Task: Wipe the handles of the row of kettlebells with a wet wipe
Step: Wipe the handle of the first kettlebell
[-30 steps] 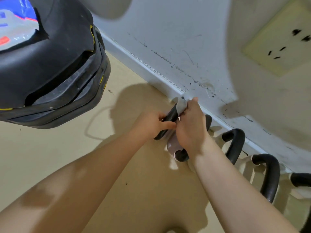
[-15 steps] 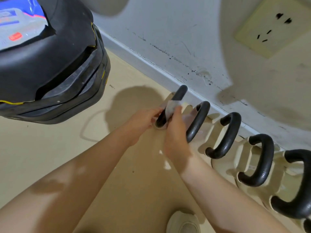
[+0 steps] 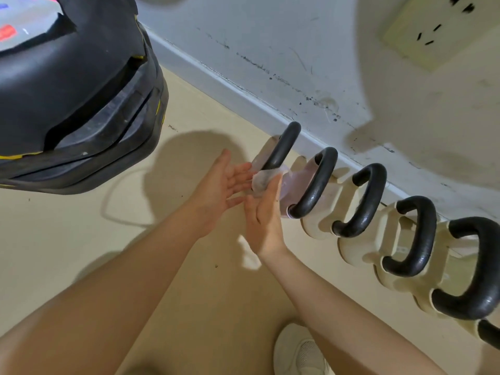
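Head view — left hand (image 3: pixel 216 185) now released, fingers straight; right hand (image 3: pixel 263 212) pinches wet wipe (image 3: pixel 263 180). Wipe has slid down first handle (image 3: pixel 281 147) — next handle due.

We see both our forearms bare from the bottom edge of the view up to the wrists, with no sleeve, watch, band or ring on either. Our left hand (image 3: pixel 216 185) and our right hand (image 3: pixel 263 217) are bare as well, without gloves. Our fingernails look short and plain, though they are small in view. On our foot at the bottom edge we wear a pale off-white shoe (image 3: pixel 297 350) with a mesh panel on top.
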{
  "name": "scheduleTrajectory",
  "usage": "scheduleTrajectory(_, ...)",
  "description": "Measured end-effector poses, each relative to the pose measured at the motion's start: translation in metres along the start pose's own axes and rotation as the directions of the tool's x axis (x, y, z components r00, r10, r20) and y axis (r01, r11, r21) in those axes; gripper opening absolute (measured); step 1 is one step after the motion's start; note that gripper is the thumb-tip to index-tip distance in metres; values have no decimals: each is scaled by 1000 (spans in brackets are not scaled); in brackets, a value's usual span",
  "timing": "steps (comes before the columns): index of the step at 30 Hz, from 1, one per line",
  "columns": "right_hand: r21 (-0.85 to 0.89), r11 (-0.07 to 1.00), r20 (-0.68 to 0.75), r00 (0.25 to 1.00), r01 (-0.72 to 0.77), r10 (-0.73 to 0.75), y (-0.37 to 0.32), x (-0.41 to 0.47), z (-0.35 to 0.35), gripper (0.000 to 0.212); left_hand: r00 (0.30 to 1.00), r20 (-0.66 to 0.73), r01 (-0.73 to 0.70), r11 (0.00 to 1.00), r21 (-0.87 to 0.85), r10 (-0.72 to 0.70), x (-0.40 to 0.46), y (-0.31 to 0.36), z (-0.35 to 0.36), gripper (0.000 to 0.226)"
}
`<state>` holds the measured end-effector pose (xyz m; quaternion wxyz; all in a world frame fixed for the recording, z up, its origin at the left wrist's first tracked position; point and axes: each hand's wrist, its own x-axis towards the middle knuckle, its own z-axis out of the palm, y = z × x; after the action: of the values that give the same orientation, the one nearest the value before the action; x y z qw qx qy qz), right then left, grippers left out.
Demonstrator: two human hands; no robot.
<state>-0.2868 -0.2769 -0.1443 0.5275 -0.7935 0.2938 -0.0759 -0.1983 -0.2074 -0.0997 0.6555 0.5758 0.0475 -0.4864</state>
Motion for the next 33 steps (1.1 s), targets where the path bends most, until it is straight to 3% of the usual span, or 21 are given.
scheduleTrajectory(3, -375, 919, -24, 989, 124, -143, 3, 11, -11, 62, 1000, -14, -4, 997, -71, 3, 3, 0, -6, 60)
scheduleTrajectory(5, -678, 696, 54, 960, 238, -276, 0, 19, -23, 55, 996, -90, -25, 993, -115, 15, 7, 0, -13, 61)
scheduleTrajectory(7, -827, 426, 199, 899, 367, -389, -3, 27, -33, 50, 982, -187, -49, 982, -182, 14, 9, 0, -23, 60)
scheduleTrajectory(9, -855, 126, 427, 821, 503, -378, -5, 34, -39, 47, 961, -277, -79, 968, -239, 10, 12, 1, -33, 54)
scheduleTrajectory(11, -761, -198, 648, 729, 617, -219, -4, 38, -43, 52, 944, -330, -103, 962, -252, 15, 12, -1, -39, 49)
scheduleTrajectory(12, -690, -314, 712, 689, 652, -135, -5, 40, -47, 56, 940, -339, -109, 965, -239, 22, 11, -2, -40, 47)
scheduleTrajectory(14, -630, -421, 734, 678, 653, -46, -13, 46, -56, 58, 939, -343, -113, 972, -206, 37, 10, -4, -41, 43)
scheduleTrajectory(17, -702, -396, 669, 739, 592, -79, -23, 52, -64, 56, 938, -340, -129, 980, -154, 70, 10, -4, -38, 41)
scheduleTrajectory(19, -612, -466, 725, 689, 639, -8, -14, 46, -60, 59, 942, -324, -132, 983, -125, 85, 10, -5, -35, 42)
scheduleTrajectory(21, -530, -448, 786, 616, 720, 58, -8, 43, -59, 62, 949, -304, -125, 986, -108, 87, 9, -6, -30, 42)
scheduleTrajectory(23, -554, -441, 773, 633, 706, 44, -11, 46, -63, 60, 953, -290, -119, 988, -94, 87, 8, -7, -26, 42)
scheduleTrajectory(26, -616, -446, 754, 650, 650, -94, -6, 44, -64, 44, 958, -276, -107, 991, -75, 83, 8, -6, -21, 41)
scheduleTrajectory(29, -556, -455, 818, 556, 696, -148, 5, 41, -65, 43, 952, -284, -124, 992, -19, 113, 9, -6, -16, 32)
scheduleTrajectory(31, -614, -359, 789, 564, 703, -245, 1, 47, -70, 46, 948, -267, -165, 985, 52, 172, 11, -7, -13, 23)
scheduleTrajectory(33, -732, -105, 661, 666, 673, -347, -9, 59, -78, 42, 948, -233, -195, 973, 119, 219, 14, -10, -9, 22)
